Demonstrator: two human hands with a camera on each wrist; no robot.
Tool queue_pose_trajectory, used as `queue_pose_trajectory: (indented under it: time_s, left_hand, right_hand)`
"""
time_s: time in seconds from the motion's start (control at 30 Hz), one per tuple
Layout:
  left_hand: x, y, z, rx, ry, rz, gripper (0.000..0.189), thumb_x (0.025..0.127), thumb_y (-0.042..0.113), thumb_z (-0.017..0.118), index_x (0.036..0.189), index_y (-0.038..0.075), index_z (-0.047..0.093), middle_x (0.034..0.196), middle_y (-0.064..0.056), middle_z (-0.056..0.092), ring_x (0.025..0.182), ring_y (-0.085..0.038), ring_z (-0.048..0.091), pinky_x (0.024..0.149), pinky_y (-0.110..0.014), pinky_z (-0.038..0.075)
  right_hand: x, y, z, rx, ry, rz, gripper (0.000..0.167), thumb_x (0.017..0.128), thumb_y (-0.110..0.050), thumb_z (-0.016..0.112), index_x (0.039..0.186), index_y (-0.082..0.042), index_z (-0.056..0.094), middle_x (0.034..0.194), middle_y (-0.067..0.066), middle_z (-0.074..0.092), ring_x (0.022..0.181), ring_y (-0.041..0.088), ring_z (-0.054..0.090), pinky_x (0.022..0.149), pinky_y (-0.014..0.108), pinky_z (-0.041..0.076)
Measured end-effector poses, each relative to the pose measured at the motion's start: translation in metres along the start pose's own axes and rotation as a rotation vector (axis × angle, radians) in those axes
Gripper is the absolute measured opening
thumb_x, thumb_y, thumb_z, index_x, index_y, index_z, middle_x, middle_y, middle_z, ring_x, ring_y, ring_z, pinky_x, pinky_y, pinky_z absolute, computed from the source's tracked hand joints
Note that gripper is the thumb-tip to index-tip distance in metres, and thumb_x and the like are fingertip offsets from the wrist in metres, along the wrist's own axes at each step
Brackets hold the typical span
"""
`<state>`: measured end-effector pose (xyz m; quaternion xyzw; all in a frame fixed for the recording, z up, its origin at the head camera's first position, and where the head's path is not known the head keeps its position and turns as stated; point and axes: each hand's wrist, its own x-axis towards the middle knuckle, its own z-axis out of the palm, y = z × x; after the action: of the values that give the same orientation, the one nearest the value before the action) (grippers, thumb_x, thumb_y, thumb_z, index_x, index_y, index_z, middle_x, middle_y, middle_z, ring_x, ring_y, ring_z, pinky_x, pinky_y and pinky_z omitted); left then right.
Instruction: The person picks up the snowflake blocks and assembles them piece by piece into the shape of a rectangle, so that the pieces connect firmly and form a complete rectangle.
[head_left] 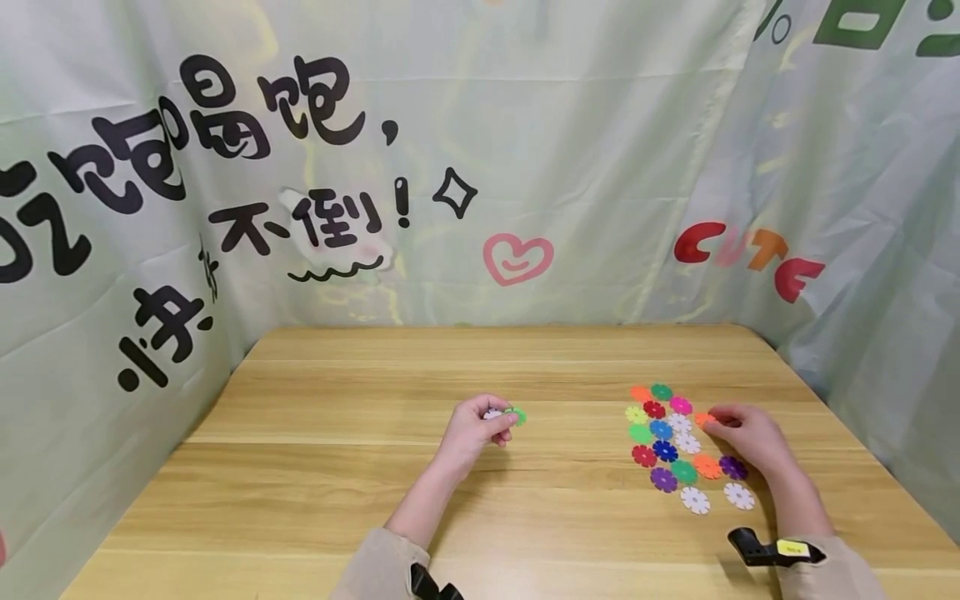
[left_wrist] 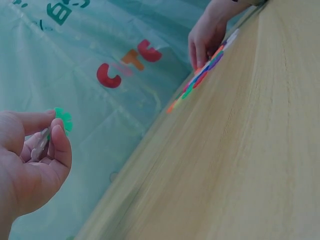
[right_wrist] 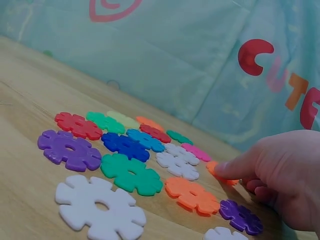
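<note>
While my left hand (head_left: 468, 432) grips green piece (head_left: 521, 415), white piece (head_left: 491, 413) | right hand (head_left: 756, 433) touches orange piece (head_left: 702, 418) at the cluster's (head_left: 665, 451) edge; I can't tell if pinched | seemingly picking; next calls for clean lift

Cluster of multicoloured flower-shaped discs (head_left: 667, 454) flat on a wood-grain table (head_left: 337, 492)

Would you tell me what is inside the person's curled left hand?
The left hand holds a bright green, flower-shaped plastic disc and a whitish plastic piece deeper in its grip. The hand covers parts of both; whether more lie hidden cannot be told.
</note>
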<state>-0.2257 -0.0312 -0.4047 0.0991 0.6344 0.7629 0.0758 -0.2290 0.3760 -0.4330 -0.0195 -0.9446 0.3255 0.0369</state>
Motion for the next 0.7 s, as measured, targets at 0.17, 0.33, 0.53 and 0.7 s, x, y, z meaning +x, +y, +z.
queue_pose_trajectory:
  time_s: [0.17,0.33,0.53,0.7]
  left_hand:
    - [0.0001,-0.0004,0.0005,-0.002,-0.002,-0.003,0.016,0.081,-0.006,0.064,0.093,-0.012,0.056,0.072,-0.008,0.059,0.056,-0.009,0.054,0.051,-0.018,0.048]
    - [0.0001,0.002,-0.0001,0.004,-0.001,-0.006,0.017,0.082,-0.004,0.064,0.094,-0.013,0.056,0.073,-0.009,0.059,0.056,-0.009,0.055,0.052,-0.019,0.048]
    - [0.0015,0.0028,-0.0011,-0.004,0.005,-0.003,0.016,0.082,-0.004,0.064,0.094,-0.011,0.057,0.072,-0.008,0.059,0.056,-0.009,0.055,0.052,-0.019,0.048]
    - [0.0012,0.002,-0.0016,-0.016,0.009,-0.016,0.016,0.081,-0.005,0.064,0.094,-0.011,0.057,0.073,-0.009,0.059,0.056,-0.009,0.055,0.052,-0.019,0.048]
  right_hand:
    - [-0.0008,-0.0037,-0.0019,-0.009,-0.004,0.012,0.041,0.089,-0.022,0.062,0.108,0.013,0.053,0.091,0.022,0.055,0.08,0.03,0.048,0.065,0.035,0.044]
    - [-0.0009,-0.0048,-0.0013,0.008,0.02,0.015,0.034,0.089,-0.019,0.061,0.106,0.009,0.051,0.09,0.018,0.053,0.08,0.029,0.046,0.064,0.032,0.04]
    - [-0.0012,-0.0053,-0.0016,0.019,0.031,0.019,0.032,0.091,-0.018,0.058,0.108,0.007,0.05,0.094,0.021,0.053,0.082,0.032,0.046,0.067,0.035,0.04]
    - [-0.002,-0.0053,-0.0012,0.024,0.025,0.019,0.031,0.092,-0.02,0.057,0.108,0.006,0.05,0.093,0.019,0.053,0.082,0.031,0.045,0.066,0.033,0.039]
